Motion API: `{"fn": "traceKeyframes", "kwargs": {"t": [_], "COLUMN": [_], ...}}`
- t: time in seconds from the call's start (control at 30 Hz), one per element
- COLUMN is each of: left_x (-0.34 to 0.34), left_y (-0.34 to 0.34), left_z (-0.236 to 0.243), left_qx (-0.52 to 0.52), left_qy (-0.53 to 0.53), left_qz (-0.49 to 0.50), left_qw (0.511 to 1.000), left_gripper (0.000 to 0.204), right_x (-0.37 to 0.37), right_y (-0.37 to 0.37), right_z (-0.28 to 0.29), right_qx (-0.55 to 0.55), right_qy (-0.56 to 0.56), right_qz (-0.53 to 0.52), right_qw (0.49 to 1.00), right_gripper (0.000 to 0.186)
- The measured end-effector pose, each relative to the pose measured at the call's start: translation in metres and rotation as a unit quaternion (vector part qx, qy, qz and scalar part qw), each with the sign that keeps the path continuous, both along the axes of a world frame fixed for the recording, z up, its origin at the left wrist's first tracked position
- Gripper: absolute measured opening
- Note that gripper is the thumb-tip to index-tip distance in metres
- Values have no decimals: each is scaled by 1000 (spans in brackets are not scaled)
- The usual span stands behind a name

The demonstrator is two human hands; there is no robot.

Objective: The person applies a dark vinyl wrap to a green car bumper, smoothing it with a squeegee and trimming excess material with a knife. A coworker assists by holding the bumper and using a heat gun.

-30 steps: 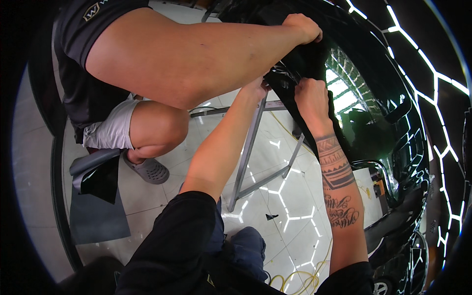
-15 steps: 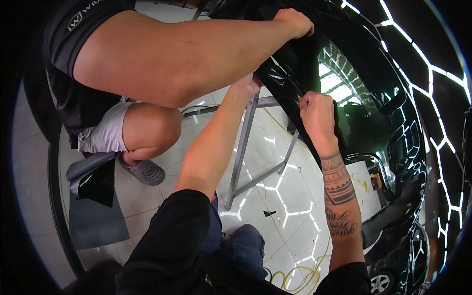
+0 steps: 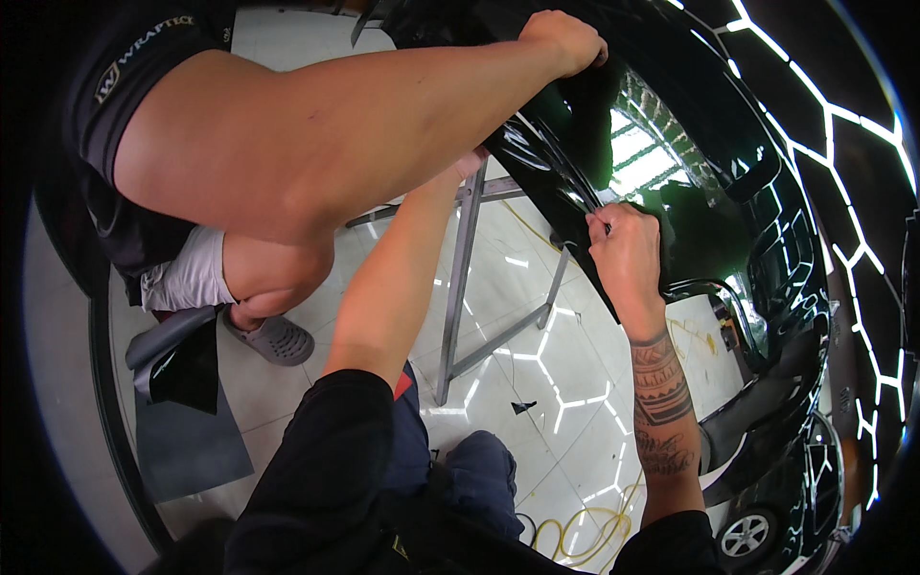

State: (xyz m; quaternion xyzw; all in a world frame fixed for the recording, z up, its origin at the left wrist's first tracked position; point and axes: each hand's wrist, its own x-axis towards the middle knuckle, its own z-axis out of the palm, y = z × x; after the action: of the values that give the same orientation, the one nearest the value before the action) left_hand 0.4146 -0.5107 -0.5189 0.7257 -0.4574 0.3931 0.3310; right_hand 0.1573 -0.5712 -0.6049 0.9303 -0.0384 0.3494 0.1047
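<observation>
one glossy black film (image 3: 548, 171) lies along the left edge of a dark car panel (image 3: 695, 235), near a grey metal trestle (image 3: 464, 240). right hand (image 3: 627, 247): closed, pinching the film's edge. left hand (image 3: 469, 166): partly hidden by a co-worker's forearm (image 3: 402, 115); its grip cannot be told.

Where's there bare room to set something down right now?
Two bare floor patches: one between the grey sheet and the wearer's left sleeve; another beside the small black scrap, between the metal stand, the wearer's knee and right forearm. It's crowded at the black sheet, where the co-worker's arm partly covers the left hand and the right hand pinches it.
</observation>
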Motion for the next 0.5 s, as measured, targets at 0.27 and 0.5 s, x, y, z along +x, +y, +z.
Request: {"fn": "traceKeyframes", "kwargs": {"t": [0.27, 0.5], "left_x": [-41, -74], "left_y": [-3, -15], "left_z": [-3, -13], "left_qx": [-4, 27], "left_qy": [-38, -19], "left_qz": [0, -5], "left_qw": [999, 999], "left_gripper": [20, 20], "right_x": [-29, -49], "right_y": [-6, -17], "right_z": [-9, -17], "right_qx": [70, 68], "right_qy": [-5, -26], "right_qz": [-20, 21], "right_qw": [997, 997], "right_gripper": [8, 6]}}
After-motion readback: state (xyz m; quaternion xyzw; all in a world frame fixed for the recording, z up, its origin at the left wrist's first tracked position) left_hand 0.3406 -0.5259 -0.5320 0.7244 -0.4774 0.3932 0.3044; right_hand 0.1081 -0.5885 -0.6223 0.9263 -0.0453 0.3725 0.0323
